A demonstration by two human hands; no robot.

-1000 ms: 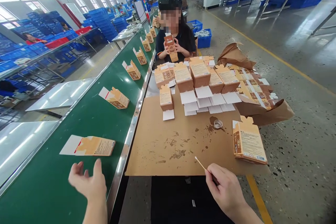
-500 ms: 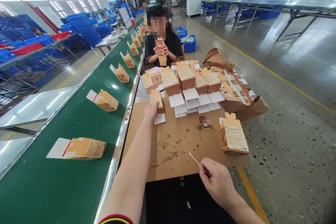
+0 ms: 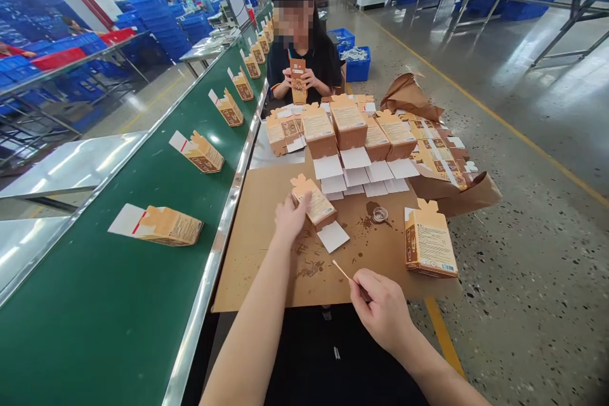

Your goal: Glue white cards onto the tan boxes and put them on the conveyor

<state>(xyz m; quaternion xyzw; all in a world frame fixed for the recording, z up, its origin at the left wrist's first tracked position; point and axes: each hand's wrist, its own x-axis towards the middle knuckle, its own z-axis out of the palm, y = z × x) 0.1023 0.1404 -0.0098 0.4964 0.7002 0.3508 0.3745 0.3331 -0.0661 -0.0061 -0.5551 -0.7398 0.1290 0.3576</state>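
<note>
My left hand [image 3: 291, 219] is closed on a small brown and tan carton [image 3: 314, 203], thumb on its printed face. The carton is tilted, and its white flap [image 3: 333, 237] hangs toward me. Lower right, my right hand [image 3: 380, 307] pinches a cotton swab [image 3: 341, 269], its tip pointing up and left near the flap but apart from it. A small clear dish [image 3: 379, 214] sits on the cardboard sheet [image 3: 257, 254] among dark wet spots. Beyond it stand stacked cartons [image 3: 349, 119] with white flaps out. A separate carton [image 3: 431, 244] stands at the right edge of the cardboard.
To the left runs a green conveyor belt [image 3: 118, 311] with a metal rim [image 3: 209, 285], carrying cartons [image 3: 174, 225] in a row. Across the table a co-worker [image 3: 304, 44] holds a carton [image 3: 299, 79]. Brown wrapping paper [image 3: 476, 193] lies around flat cartons at right.
My left hand has drawn the carton away from the stack, toward me and right, turning it at a slant. The swab in my right hand has moved slightly left. The view has shifted.
</note>
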